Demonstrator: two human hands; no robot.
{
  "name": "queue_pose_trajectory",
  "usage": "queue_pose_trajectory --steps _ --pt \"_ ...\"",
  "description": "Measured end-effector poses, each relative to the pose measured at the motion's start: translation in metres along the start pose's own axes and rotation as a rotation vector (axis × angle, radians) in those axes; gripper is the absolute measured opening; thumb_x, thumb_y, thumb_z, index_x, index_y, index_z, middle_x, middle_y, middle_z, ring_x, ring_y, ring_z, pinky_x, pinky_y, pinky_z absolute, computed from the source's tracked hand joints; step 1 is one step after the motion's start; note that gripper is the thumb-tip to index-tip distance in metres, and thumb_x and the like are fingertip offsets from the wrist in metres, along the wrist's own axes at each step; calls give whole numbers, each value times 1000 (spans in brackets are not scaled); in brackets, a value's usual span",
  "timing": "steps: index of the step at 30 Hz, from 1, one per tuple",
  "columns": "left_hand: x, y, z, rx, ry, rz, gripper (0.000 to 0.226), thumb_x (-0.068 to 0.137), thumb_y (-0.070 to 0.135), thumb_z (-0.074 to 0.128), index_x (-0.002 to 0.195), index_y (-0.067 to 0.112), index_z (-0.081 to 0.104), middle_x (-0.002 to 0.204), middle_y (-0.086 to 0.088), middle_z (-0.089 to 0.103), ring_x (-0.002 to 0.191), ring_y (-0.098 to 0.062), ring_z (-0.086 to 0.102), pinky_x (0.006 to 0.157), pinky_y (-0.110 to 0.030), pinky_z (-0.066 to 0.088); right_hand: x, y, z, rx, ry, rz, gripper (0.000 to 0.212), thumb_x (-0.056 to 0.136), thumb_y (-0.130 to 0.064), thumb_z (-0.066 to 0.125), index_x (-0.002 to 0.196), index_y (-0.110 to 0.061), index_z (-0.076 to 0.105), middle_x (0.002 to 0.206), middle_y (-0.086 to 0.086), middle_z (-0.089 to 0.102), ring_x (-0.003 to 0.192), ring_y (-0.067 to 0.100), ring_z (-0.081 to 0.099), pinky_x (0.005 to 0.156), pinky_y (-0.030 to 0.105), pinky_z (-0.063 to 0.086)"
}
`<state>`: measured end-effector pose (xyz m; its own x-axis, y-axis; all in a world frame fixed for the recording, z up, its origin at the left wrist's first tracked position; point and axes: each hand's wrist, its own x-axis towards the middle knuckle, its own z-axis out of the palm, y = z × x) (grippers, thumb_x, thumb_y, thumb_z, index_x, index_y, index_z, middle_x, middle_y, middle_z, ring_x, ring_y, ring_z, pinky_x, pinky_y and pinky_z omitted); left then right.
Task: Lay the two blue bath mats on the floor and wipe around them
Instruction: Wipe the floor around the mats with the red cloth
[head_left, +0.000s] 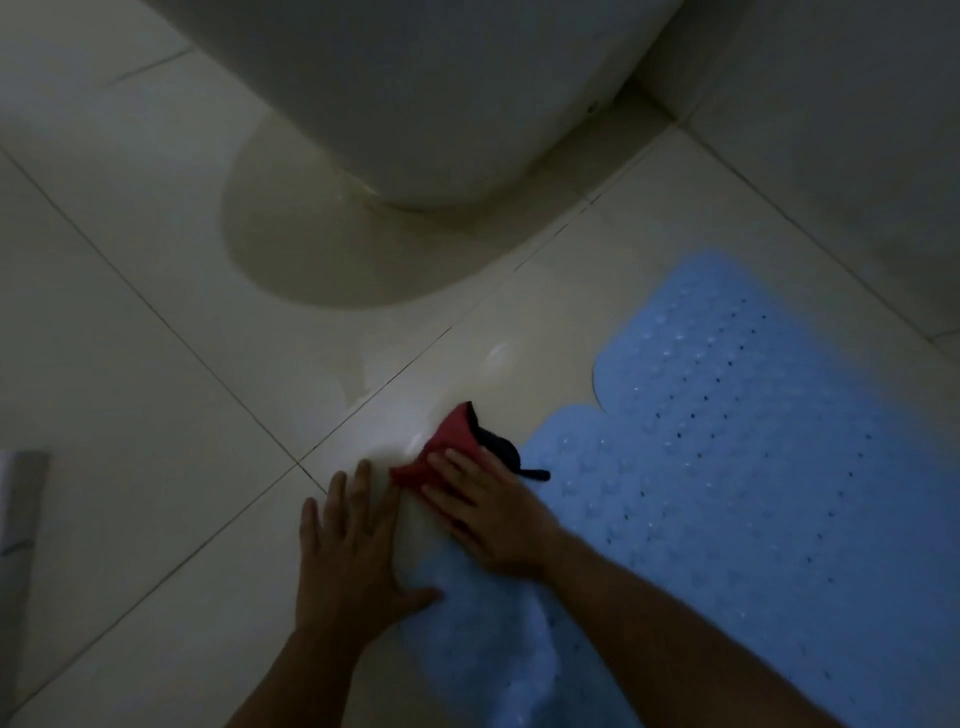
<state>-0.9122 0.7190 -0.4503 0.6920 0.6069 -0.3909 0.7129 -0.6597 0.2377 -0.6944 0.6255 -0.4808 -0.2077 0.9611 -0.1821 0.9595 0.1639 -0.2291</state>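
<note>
The right hand presses flat and open on the red cloth to wipe the floor beside the blue mats, while the left hand lies flat and open, holding nothing, for support.

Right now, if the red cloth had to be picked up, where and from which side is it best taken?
Probably the far pointed corner of the red cloth, pinched from the toilet side. That end lies flat on bare floor tile and is uncovered, while the right hand presses the near end down by the blue mat. The left hand rests flat beside it.
</note>
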Motion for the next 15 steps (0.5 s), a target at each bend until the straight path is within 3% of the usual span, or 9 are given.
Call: queue_pose_trajectory --steps 2,4,6,8,11,15 --pt "3 1 0 -15 -13 -16 141 50 107 49 161 21 33 170 -20 17 153 -46 22 115 -72 25 6 48 -16 -72 -32 55 57 103 -38 45 158 -25 38 166 14 31 154 35 28 119 65 26" --pt "1 0 2 -16 -8 -26 142 51 109 43 162 21 29 171 -19 13 155 -46 16 117 -70 19 14 85 -38 -71 -23 312 59 103 -48 35 160 -34 31 169 10 24 157 32 20 120 66 17" --pt "-2 -1 4 -16 1 -30 143 53 109 41 162 19 28 171 -19 12 155 -46 14 118 -68 15 20 100 -56 40 -27 557 66 99 -58 19 161 -37 26 172 6 16 159 30 10 125 61 8" --pt "-7 -5 7 0 13 -22 144 52 107 44 163 17 27 172 -19 11 156 -46 12 117 -70 17 27 89 -60 154 27 647 69 99 -58 15 162 -32 27 172 7 15 159 32 9 128 53 5" --pt "-15 -15 11 7 -8 -72 150 47 106 47 163 13 25 172 -17 6 157 -46 9 117 -73 17 27 37 -33 104 89 587 59 104 -44 31 159 -23 36 168 12 25 156 38 19 127 54 10" --pt "-20 -21 12 -2 -25 -146 154 45 109 41 162 10 27 172 -18 7 157 -47 7 116 -76 15 0 -54 10 76 75 205 59 100 -40 43 154 -17 42 165 16 33 154 40 24 121 67 19"
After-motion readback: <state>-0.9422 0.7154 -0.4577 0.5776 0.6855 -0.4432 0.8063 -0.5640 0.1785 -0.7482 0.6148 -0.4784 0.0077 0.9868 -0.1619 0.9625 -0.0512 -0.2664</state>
